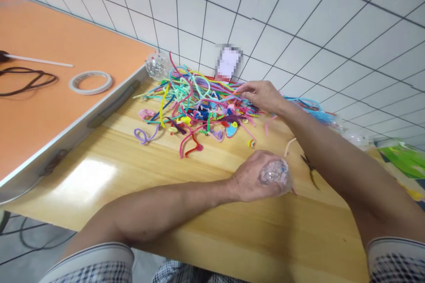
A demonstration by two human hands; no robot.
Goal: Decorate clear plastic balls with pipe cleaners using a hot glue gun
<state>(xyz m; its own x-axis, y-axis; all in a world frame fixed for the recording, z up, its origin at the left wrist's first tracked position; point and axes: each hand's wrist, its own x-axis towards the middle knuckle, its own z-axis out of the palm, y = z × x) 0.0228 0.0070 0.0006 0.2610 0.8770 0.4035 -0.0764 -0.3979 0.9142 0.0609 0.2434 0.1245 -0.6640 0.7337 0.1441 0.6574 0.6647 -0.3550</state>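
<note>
My left hand [250, 179] is wrapped around a clear ball [275, 172] with shiny bits and coloured specks, low over the wooden table [206, 212]. Farther forward, my right hand [262, 96] reaches into the right part of a tangled heap of pipe cleaners [195, 90] in many colours. Its thumb and forefinger are pinched together on a pipe cleaner among the pink and purple ones. Small twisted shapes, some red, blue and yellow, lie along the near side of the heap. Beneath my right forearm rests a dark-handled cutting tool [310, 168], partly hidden.
A phone [229, 63] leans on the tiled wall behind the heap. Another speckled clear ball [157, 66] sits left of it. Blue pipe cleaners [312, 108] and green packaging [405, 157] lie to the right. The orange table [40, 119] at left holds a tape roll [90, 82] and dark cord.
</note>
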